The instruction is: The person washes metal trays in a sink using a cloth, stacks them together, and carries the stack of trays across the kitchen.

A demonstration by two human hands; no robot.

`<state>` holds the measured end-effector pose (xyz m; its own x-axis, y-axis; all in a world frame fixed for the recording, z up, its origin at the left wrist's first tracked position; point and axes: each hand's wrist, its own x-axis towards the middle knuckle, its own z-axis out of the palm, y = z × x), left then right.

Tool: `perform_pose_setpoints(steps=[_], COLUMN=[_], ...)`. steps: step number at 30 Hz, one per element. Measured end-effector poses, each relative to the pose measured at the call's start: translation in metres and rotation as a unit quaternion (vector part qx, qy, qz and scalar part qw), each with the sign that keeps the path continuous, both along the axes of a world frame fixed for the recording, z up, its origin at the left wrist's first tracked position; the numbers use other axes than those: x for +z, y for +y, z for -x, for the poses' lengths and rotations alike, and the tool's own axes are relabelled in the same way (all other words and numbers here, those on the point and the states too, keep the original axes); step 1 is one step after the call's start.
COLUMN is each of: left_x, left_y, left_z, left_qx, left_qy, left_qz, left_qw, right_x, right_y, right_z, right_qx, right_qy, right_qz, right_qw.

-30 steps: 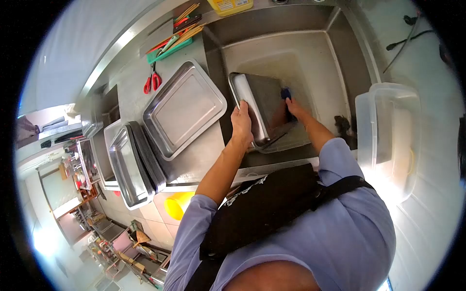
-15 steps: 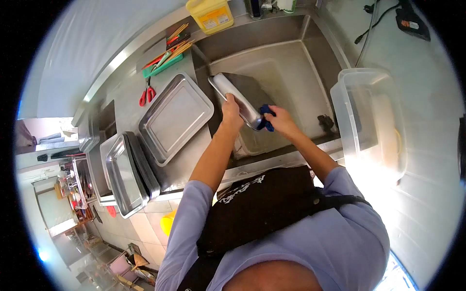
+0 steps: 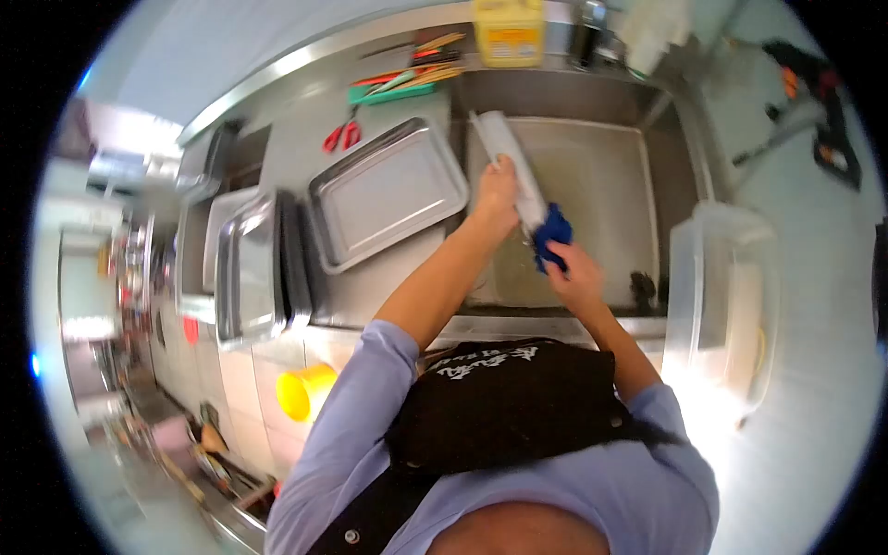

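Observation:
Over the sink (image 3: 592, 185), a metal tray (image 3: 511, 148) is held tilted on its side, so mostly its long side wall shows. My left hand (image 3: 498, 196) grips the tray's near long edge, fingers closed on it. My right hand (image 3: 577, 277) is closed on a blue cloth (image 3: 552, 231), pressed to the tray's lower end; the fingertips are partly hidden by the cloth. To the left, a second metal tray (image 3: 388, 199) lies on the steel counter beside the sink.
Several stacked trays (image 3: 248, 273) lean at the counter's left. Red-handled scissors (image 3: 342, 136) lie near a green holder (image 3: 393, 93) of sticks. A yellow jug (image 3: 510, 35) stands behind the sink, a clear plastic bin (image 3: 684, 287) at right. A yellow bucket (image 3: 305, 390) is on the floor.
The head view has turned, shifting the scene. The tray is steeper and shows less of its broad face. My right hand still has the blue cloth at the tray's lower end.

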<state>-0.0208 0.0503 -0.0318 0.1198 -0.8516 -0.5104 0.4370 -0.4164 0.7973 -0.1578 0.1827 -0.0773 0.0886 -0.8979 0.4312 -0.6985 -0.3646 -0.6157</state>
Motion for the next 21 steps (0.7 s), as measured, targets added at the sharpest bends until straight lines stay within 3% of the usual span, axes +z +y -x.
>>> perform_pose_setpoints(steps=[3, 5, 7, 10, 12, 14, 17, 18, 20, 21], left_x=[0.038, 0.032, 0.057, 0.061, 0.086, 0.122, 0.153, 0.162, 0.190, 0.182], left_y=[-0.002, -0.006, 0.008, 0.018, 0.036, 0.059, 0.101, 0.115, 0.142, 0.147], left_z=[-0.020, -0.036, -0.046, -0.061, -0.081, -0.104, -0.143, -0.156, -0.179, -0.194], left_qx=[0.001, -0.030, -0.036, -0.003, -0.015, -0.054, -0.111, -0.130, -0.137, -0.120], left_qy=[0.038, 0.022, 0.039, 0.072, 0.051, 0.001, -0.171, -0.244, -0.310, -0.401], left_qz=[-0.013, 0.003, 0.013, 0.047, 0.073, 0.090, 0.200, 0.246, 0.223, 0.352], left_qw=[0.999, 0.999, 0.999, 0.996, 0.996, 0.994, 0.958, 0.929, 0.914, 0.837], right_x=[-0.040, -0.082, -0.085, -0.105, -0.159, -0.236, -0.194, -0.197, -0.221, -0.223], right_y=[0.000, -0.008, -0.014, -0.030, -0.040, -0.047, -0.028, -0.027, -0.022, -0.023], right_z=[0.011, 0.028, 0.035, 0.044, 0.058, 0.075, 0.045, 0.041, 0.040, 0.038], right_qx=[-0.048, -0.092, -0.086, -0.058, -0.053, -0.006, 0.003, 0.008, 0.012, 0.016], right_qy=[-0.058, -0.018, -0.090, -0.089, -0.068, -0.096, -0.134, -0.126, -0.111, -0.116], right_qz=[-0.227, -0.184, -0.226, -0.271, -0.304, -0.318, -0.426, -0.443, -0.479, -0.489], right_qw=[0.971, 0.978, 0.966, 0.957, 0.949, 0.943, 0.895, 0.888, 0.871, 0.865])
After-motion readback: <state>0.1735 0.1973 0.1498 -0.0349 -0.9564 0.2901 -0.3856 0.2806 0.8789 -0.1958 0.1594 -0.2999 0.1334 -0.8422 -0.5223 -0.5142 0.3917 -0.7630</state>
